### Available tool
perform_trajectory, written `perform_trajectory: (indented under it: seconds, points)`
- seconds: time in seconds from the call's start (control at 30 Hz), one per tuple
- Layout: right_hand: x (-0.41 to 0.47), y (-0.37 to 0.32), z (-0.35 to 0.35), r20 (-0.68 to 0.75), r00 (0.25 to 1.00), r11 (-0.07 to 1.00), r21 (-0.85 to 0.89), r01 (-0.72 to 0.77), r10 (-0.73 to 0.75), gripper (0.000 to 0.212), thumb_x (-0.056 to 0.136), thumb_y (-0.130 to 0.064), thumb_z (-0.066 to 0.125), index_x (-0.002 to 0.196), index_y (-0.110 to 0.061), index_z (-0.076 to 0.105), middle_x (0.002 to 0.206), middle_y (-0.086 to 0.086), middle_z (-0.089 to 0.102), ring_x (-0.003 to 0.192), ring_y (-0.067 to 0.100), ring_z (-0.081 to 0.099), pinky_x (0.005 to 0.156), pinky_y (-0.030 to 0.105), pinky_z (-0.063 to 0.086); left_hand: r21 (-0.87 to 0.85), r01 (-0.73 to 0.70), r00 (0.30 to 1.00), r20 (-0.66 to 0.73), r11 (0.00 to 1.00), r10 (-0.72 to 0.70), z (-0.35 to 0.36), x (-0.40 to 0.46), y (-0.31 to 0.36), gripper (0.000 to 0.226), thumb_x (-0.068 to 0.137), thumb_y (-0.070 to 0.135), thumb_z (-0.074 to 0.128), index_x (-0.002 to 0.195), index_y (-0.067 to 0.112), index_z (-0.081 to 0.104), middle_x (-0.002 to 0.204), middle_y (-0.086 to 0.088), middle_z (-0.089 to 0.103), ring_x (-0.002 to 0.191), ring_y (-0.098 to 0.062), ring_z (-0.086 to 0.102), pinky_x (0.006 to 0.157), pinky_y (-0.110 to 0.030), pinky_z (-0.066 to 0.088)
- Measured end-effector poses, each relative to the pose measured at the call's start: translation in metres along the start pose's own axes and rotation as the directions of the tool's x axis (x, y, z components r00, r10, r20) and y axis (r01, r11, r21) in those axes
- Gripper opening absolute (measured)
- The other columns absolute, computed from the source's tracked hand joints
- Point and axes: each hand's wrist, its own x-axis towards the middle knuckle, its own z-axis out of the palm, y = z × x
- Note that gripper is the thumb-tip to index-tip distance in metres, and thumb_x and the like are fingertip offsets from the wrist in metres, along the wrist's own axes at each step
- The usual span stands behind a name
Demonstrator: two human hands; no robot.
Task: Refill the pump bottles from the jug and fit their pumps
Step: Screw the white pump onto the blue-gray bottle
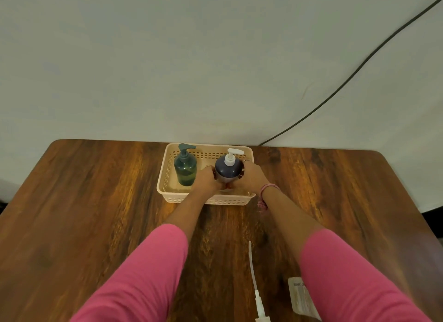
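Note:
A cream slotted basket [167, 192] stands at the far middle of the wooden table. Inside it on the left is a green bottle [185, 170] with a dark green pump fitted. On the right stands a dark blue bottle [227, 169] with a white pump on top. My left hand [205, 179] and my right hand [251, 175] clasp the dark blue bottle from both sides, inside the basket. A loose white pump with its long dip tube [255, 288] lies on the table near me.
A white labelled container [300, 297] pokes out beneath my right sleeve at the near edge. A dark cable [354, 74] runs down the pale wall to the table's back edge. The table's rounded corners show at far left and far right.

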Motion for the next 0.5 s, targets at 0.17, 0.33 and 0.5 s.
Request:
perform_trajectory:
  seconds: [0.17,0.33,0.5]
  points:
    - [-0.007,-0.008,-0.006,0.021,0.999,0.992,-0.123,-0.025,0.028,0.051,0.091,-0.015,0.061,0.137,-0.006,0.041,0.135,0.014,0.053,0.124,0.029,0.051,0.102,0.033,0.042,-0.057,-0.043,0.996,-0.076,0.997,0.039,-0.008,-0.011,0.001,0.054,0.084,0.02,0.073,0.13,0.004,0.05,0.128,-0.014,0.061,0.117,-0.029,0.057,0.097,-0.035,0.046]
    - [-0.038,-0.014,-0.027,-0.051,0.999,0.993,-0.118,0.003,-0.009,0.046,0.084,-0.015,0.069,0.125,-0.004,0.051,0.12,0.011,0.061,0.11,0.026,0.06,0.086,0.026,0.047,-0.187,-0.143,0.98,-0.161,0.972,0.114,-0.018,-0.045,-0.001,0.069,0.082,0.017,0.074,0.142,0.008,0.041,0.141,-0.01,0.052,0.127,-0.027,0.052,0.102,-0.037,0.045]
    - [-0.106,-0.01,-0.036,-0.104,0.989,0.994,0.028,0.107,-0.104,0.047,0.085,-0.015,0.068,0.13,-0.009,0.053,0.125,0.006,0.061,0.109,0.017,0.06,0.089,0.022,0.049,-0.271,-0.234,0.963,-0.198,0.934,0.184,-0.017,-0.108,0.0,0.058,0.084,0.019,0.072,0.137,0.016,0.046,0.135,-0.001,0.056,0.12,-0.017,0.054,0.094,-0.028,0.046]
